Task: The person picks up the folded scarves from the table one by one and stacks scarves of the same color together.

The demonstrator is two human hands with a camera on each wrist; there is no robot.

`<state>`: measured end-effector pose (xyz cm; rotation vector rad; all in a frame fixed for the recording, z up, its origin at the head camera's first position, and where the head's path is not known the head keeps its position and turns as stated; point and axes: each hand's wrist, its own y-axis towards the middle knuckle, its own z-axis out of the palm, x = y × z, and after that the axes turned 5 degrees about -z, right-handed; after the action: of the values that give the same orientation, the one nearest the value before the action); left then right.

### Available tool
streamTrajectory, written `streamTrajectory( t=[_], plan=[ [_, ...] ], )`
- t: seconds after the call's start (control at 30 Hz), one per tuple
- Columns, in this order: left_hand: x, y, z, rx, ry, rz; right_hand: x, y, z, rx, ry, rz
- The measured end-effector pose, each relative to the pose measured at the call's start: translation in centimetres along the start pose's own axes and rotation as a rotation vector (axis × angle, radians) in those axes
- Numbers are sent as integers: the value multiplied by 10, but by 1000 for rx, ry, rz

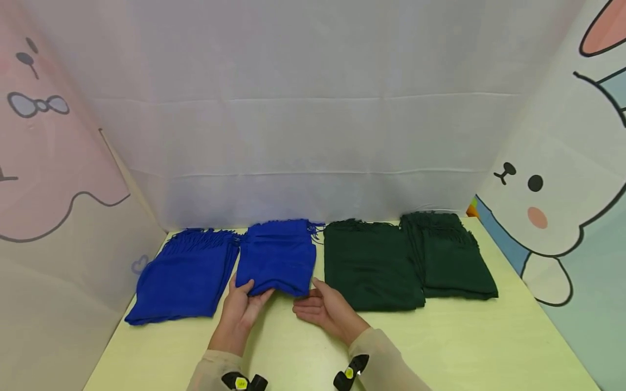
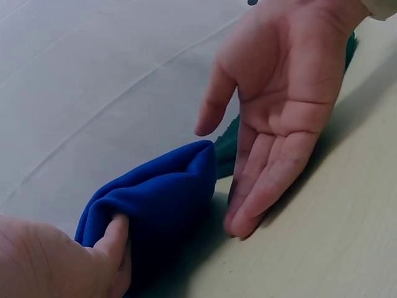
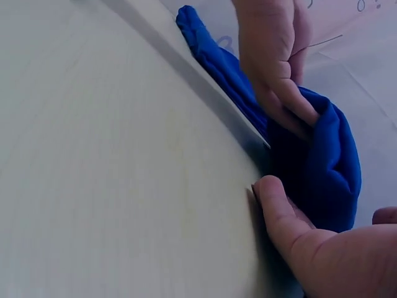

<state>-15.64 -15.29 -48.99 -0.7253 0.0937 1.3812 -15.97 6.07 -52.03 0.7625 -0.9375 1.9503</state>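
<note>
A folded blue scarf (image 1: 277, 260) with fringe at its far end lies in the middle of the head view. My left hand (image 1: 242, 307) pinches its near left corner, thumb on top and fingers underneath. In the left wrist view the near edge of the scarf (image 2: 164, 186) is lifted and shows its rolled layers. By the near right corner, my right hand (image 1: 327, 309) has its fingers straight and its palm turned toward the scarf. The right wrist view shows the fingers of this hand (image 3: 329, 257) low over the table, right at the cloth.
A second folded blue scarf (image 1: 181, 285) lies to the left, fringe at the back. To the right are two folded dark green scarves (image 1: 371, 266), the farther one (image 1: 457, 266) slightly overlapping. The pale yellow table (image 1: 288, 353) meets a white curtain (image 1: 313, 136) behind; printed cloths hang on both sides.
</note>
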Motion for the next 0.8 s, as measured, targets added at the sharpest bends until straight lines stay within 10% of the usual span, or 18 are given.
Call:
streamTrajectory(
  t=[0.43,0.8],
  plan=[
    [4,-3,-6,-27,-36,-5,-1,29,18,28,352,33],
    [3,-5,-24,-54,51,-35,-5,40,29,-130,271,-10]
  ],
)
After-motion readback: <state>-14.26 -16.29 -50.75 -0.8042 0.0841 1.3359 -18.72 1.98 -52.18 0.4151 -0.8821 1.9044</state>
